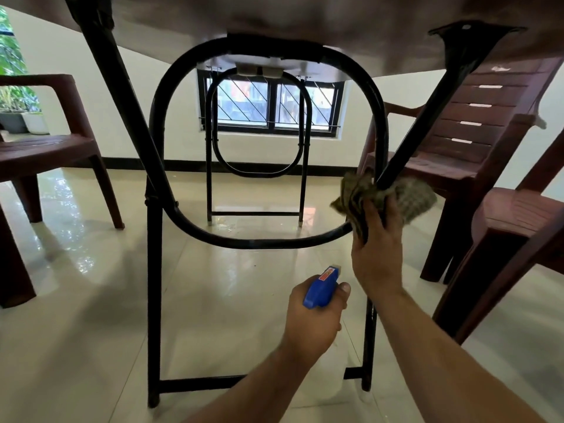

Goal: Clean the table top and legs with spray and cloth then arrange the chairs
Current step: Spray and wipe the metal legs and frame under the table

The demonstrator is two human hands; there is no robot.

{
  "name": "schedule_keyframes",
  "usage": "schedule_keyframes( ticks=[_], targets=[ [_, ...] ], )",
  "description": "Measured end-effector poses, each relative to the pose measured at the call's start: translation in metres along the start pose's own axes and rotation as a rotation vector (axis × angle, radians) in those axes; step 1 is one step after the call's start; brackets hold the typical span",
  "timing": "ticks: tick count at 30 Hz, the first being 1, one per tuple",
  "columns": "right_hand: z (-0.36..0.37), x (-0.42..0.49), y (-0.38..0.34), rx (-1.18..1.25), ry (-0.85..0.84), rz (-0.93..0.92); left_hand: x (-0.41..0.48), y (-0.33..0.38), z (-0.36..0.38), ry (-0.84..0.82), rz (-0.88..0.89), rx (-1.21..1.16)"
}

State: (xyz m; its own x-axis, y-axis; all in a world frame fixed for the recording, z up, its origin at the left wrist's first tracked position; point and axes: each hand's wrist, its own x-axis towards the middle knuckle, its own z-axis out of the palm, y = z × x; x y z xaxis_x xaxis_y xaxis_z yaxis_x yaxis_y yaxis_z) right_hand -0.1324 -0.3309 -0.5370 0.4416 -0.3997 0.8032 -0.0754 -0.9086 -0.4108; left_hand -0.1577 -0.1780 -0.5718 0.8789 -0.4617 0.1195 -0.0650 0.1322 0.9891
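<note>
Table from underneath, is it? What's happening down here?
A person is looking under the table and wiping its black metal leg frame. The right hand grips a checked cloth bunched round the frame where a slanted brace meets the curved loop. The left hand holds a blue spray bottle lower down, apart from the frame. Brown plastic chairs stand on either side.

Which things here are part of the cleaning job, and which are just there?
In the job: greenish checked cloth in right hand, blue plastic spray bottle in left hand, black metal table legs, brown tabletop, maroon plastic chairs.
Just there: barred window, plant pots, glossy tiled floor.
</note>
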Motion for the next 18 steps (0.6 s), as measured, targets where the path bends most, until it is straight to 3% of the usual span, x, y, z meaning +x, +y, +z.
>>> schedule_keyframes(
  ticks=[2, 7, 9, 12, 15, 18],
  targets=[
    [0.004, -0.04, 0.024, 0.008, -0.11, 0.164, 0.001, 0.0, 0.003, -0.003, 0.002, -0.02],
    [-0.004, -0.082, 0.032, 0.247, -0.133, 0.427, 0.0, -0.011, 0.004, -0.029, 0.011, -0.007],
    [-0.007, -0.057, 0.021, 0.279, -0.089, 0.385, 0.001, -0.018, 0.003, -0.033, 0.018, 0.014],
    [-0.008, -0.038, 0.018, 0.136, -0.12, 0.232, 0.001, -0.027, 0.004, -0.007, -0.015, 0.03],
    [0.01, -0.079, 0.048, 0.235, -0.178, 0.42, 0.005, -0.031, 0.004, -0.013, 0.003, 0.024],
    [0.007, -0.131, 0.06, 0.25, -0.364, 0.707, 0.007, -0.034, 0.006, -0.021, 0.023, 0.024]
  ],
)
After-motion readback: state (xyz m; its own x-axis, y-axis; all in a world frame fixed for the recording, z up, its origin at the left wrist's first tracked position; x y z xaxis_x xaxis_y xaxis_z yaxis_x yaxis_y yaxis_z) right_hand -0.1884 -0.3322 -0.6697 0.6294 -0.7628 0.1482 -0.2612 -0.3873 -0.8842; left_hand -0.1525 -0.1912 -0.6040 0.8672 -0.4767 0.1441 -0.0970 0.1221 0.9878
